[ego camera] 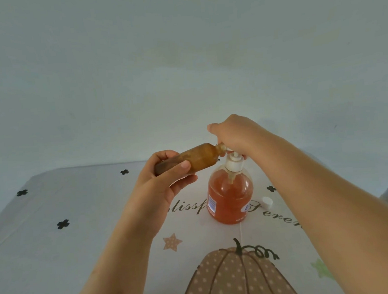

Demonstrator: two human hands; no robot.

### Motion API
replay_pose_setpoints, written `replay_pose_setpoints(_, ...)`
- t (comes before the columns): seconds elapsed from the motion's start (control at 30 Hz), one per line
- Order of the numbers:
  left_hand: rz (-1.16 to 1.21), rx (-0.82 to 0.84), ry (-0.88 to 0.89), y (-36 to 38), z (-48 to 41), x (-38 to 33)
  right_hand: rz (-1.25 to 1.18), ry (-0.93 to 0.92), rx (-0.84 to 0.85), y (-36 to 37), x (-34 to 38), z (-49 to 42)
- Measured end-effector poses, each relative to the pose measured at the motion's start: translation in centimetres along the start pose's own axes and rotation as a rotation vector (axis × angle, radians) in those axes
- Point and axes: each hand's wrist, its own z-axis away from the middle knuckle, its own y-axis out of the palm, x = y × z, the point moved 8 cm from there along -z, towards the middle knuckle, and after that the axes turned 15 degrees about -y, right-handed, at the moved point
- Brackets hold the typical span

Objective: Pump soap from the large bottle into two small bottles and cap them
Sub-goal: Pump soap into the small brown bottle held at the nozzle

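Count in view: 1 large clear bottle of orange soap, 1 small amber-brown bottle, 1 small white cap, 2 hands.

The large clear bottle of orange soap stands upright near the middle of the worktop, on the script lettering of the pale printed cloth. It has blue-and-white labels on its sides. The soap level is high, up near the shoulder. Its white pump sits on top.

The left hand grips the small amber-brown bottle round its lower body — thumb across the near side, fingers wrapped underneath. The bottle is held in the air, tilted almost level, with its base to the left and its open neck to the right at the pump nozzle. The right hand hides whether nozzle and mouth touch. The inside is smeared brownish; I can't read the fill level.

The right hand is on top of the white pump, fingers curled down and closed over the pump head.

The small white cap lies on the cloth just right of the large bottle, not touching it.

Cloth print: 1 dotted tan pumpkin at the near edge, 2 stars — 1 tan, 1 pale green — and 4 black clover marks. Behind is 1 plain pale wall.
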Motion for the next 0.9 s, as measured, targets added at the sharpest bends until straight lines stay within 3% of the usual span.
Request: replay_pose_setpoints(0.9, -0.038, 0.001, 0.036, 0.3, 0.5, -0.6, 0.177, -0.045, -0.085, -1.7, 1.0, 1.0)
